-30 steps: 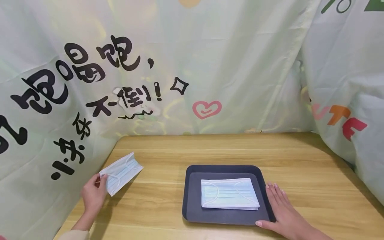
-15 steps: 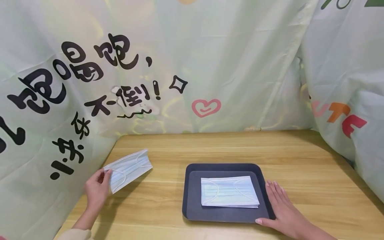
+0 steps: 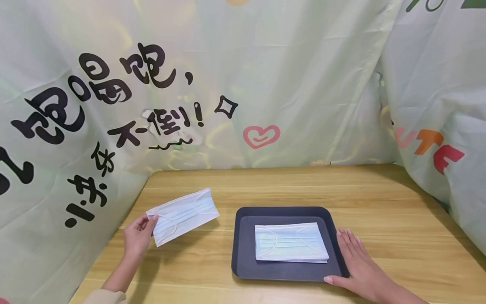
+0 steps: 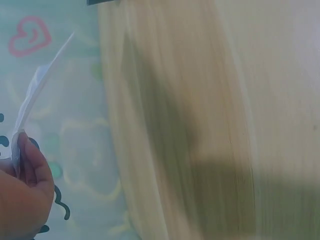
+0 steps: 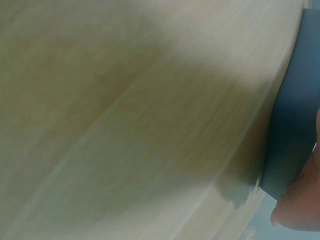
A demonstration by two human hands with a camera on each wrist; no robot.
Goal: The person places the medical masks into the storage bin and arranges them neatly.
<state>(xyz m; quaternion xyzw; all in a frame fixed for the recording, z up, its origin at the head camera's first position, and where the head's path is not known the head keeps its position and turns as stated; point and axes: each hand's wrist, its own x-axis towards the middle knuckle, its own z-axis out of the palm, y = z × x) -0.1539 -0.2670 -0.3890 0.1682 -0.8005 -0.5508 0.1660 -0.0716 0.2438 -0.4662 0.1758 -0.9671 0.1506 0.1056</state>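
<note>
While the left hand (image 3: 137, 235) pinches a face mask (image 3: 183, 215) by its near short end, the mask hangs in the air above the wooden table (image 3: 379, 211), just left of the dark tray (image 3: 243, 249) and tilted with its far end higher. The thumb and fingers close on the edge of the mask; in the left wrist view the mask (image 4: 35, 95) shows edge-on, rising from the fingers (image 4: 32, 162). The right hand (image 3: 355, 264) lies flat on the table against the right side of the tray, fingers straight and together, the thumb along the tray's near right corner; it grips nothing. In the right wrist view the tray (image 5: 292, 110) fills the right edge, with part of the hand just below it. Inside the tray lies a neat stack of masks (image 3: 290, 242). A printed cloth backdrop (image 3: 265, 84) hangs behind and beside the table.
</note>
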